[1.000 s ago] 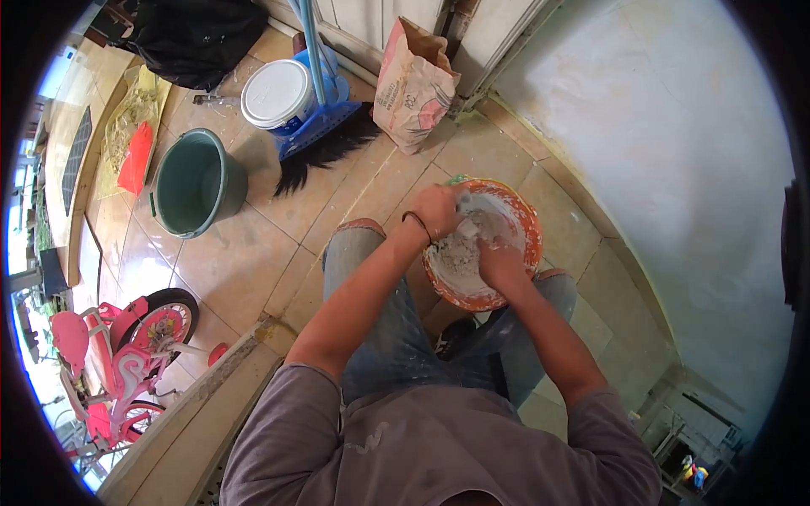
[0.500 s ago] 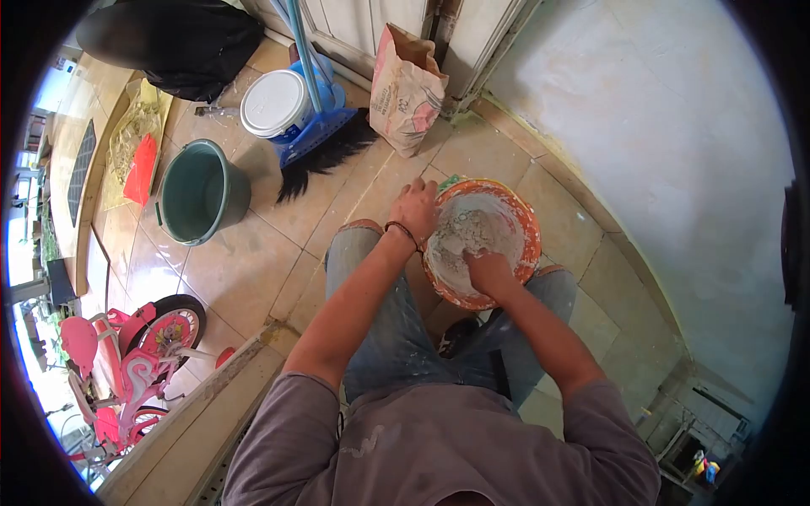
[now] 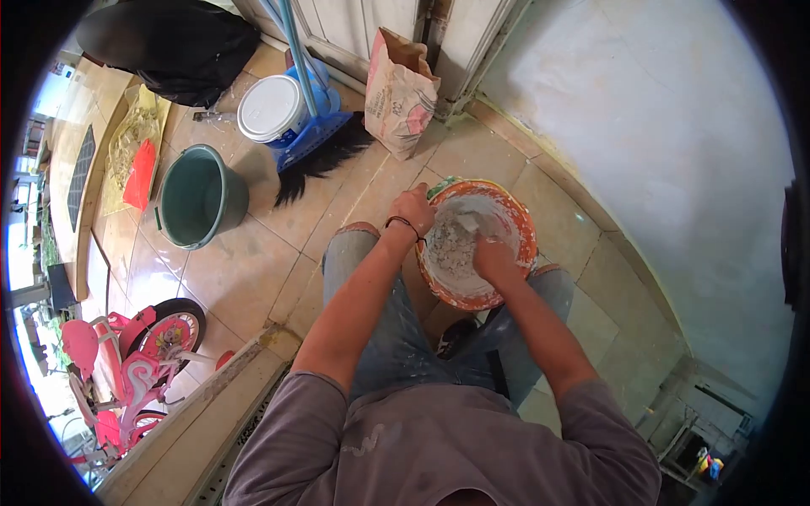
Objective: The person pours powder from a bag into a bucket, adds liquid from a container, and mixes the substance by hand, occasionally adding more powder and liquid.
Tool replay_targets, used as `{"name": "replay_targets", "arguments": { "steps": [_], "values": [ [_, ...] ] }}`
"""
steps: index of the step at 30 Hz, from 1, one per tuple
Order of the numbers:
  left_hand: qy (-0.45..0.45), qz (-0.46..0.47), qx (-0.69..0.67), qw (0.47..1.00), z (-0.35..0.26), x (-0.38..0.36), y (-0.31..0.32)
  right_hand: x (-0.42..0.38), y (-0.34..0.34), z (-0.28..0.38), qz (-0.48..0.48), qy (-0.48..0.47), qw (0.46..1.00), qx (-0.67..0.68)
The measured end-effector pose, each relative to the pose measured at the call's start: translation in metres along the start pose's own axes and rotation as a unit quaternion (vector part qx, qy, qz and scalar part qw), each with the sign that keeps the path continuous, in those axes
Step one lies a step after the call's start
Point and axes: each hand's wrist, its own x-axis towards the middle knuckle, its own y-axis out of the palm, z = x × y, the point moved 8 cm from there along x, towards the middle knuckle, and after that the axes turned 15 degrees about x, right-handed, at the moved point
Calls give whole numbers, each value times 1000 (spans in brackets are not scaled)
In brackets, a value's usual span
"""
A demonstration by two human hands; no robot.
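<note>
An orange bucket (image 3: 525,240) smeared with white stands between my knees, with lumpy grey-white mix (image 3: 452,250) inside. My left hand (image 3: 412,209) grips the bucket's left rim, beside a green patch. Inside the bucket, my right hand (image 3: 496,260) is closed round a tool whose pale flat blade (image 3: 467,223) shows above the mix. The tool's handle is hidden in the fingers.
Beyond the bucket stand an open paper bag (image 3: 402,97), a blue broom (image 3: 316,139) and a white-lidded pail (image 3: 270,110). To the left are a green bucket (image 3: 202,196), a pink bicycle (image 3: 135,363) and a person in black (image 3: 181,51). A wall (image 3: 658,143) rises at right.
My left fingers have closed over the rim. My right hand has risen a little and moved right, and the blade has come into view. More of the lumpy mix shows.
</note>
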Motion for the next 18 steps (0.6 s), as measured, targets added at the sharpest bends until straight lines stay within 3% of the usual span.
{"name": "replay_targets", "arguments": {
  "steps": [5,8,10,13,16,18],
  "values": [
    [-2,-1,7,1000,-1,-4,-9,-15,13,7,-16,-39,999,1],
    [-3,-6,7,1000,-2,-3,-9,-17,-10,10,60,7,998,0],
    [11,11,21,1000,0,6,6,-4,4,11,-52,-28,998,-17],
    [1,-9,30,1000,2,15,18,-16,50,8,5,-89,994,-55],
    [9,14,15,1000,0,8,18,-33,-2,41,126,-37,989,-71],
    [10,6,4,1000,5,5,-10,-30,-1,57,104,-60,989,-90]
  ]
}}
